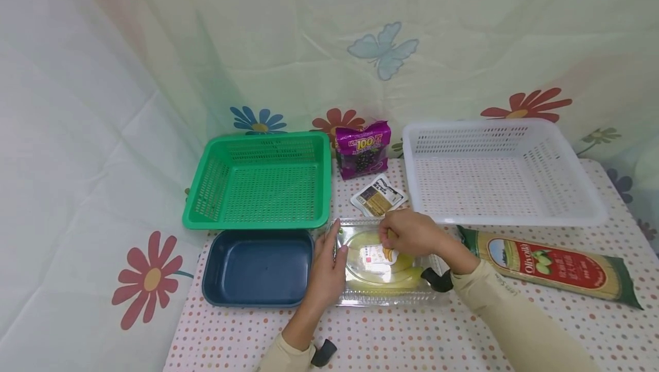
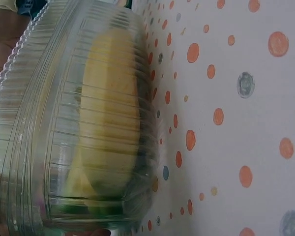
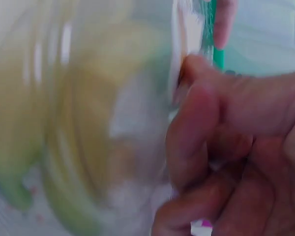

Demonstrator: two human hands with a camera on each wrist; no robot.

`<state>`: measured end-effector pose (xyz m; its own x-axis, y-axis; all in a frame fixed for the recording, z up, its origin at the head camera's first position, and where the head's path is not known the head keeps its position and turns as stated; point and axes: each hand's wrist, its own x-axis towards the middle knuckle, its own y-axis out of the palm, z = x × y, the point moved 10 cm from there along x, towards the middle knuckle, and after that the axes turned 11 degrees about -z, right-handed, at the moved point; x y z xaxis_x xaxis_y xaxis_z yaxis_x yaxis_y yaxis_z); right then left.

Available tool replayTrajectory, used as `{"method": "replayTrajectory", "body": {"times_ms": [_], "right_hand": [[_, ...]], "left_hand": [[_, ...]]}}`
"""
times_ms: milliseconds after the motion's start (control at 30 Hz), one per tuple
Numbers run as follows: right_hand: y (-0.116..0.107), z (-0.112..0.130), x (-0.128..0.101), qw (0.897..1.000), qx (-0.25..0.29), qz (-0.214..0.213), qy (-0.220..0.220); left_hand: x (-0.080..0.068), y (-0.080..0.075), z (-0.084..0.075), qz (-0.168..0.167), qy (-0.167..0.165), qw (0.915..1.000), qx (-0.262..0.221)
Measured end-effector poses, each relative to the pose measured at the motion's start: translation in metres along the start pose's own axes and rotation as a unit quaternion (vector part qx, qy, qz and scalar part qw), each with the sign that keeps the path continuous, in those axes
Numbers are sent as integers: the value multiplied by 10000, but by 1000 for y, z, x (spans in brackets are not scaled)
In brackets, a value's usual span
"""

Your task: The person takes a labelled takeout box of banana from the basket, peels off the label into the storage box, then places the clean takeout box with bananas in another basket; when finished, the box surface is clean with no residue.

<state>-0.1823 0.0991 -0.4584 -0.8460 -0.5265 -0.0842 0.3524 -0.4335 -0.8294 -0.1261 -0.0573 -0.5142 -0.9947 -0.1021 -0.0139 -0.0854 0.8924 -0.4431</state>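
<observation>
- Overhead, the clear box (image 1: 383,269) of bananas (image 1: 376,277) lies between both hands at the table's (image 1: 412,343) near edge, long side running left to right. The left hand (image 1: 326,272) presses straight fingers against its left end; the right hand (image 1: 409,233) curls over its top.
- Counted: one green basket (image 1: 259,183), one white basket (image 1: 496,171), one blue tray (image 1: 257,266), one noodle pack (image 1: 553,266), two snack packets.
- Left wrist: the box (image 2: 73,132) fills the frame; the hand is hardly visible.
- Right wrist: blurred, curled fingers (image 3: 196,132) on the lid.
</observation>
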Motion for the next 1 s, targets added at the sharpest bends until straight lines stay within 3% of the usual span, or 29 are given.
{"method": "replayTrajectory", "body": {"times_ms": [100,300,367,500,633,733,1000], "right_hand": [[0,1,0,9983,486,230,-218],[3,-9,1,9855,1578,613,100],[4,-10,2,9869,1507,554,170],[2,-8,8,9965,783,243,182],[2,-7,10,9991,265,106,301],[2,-4,8,9991,304,188,242],[0,5,2,9945,824,483,-423]], "left_hand": [[0,-1,0,-8,-20,10000,13],[1,0,0,11,0,10000,16],[0,0,1,34,-24,10000,21],[0,0,1,46,-39,10000,-1],[1,0,0,33,-35,10000,-73],[1,0,1,27,-54,9999,-81],[2,1,1,-38,46,10000,22]]}}
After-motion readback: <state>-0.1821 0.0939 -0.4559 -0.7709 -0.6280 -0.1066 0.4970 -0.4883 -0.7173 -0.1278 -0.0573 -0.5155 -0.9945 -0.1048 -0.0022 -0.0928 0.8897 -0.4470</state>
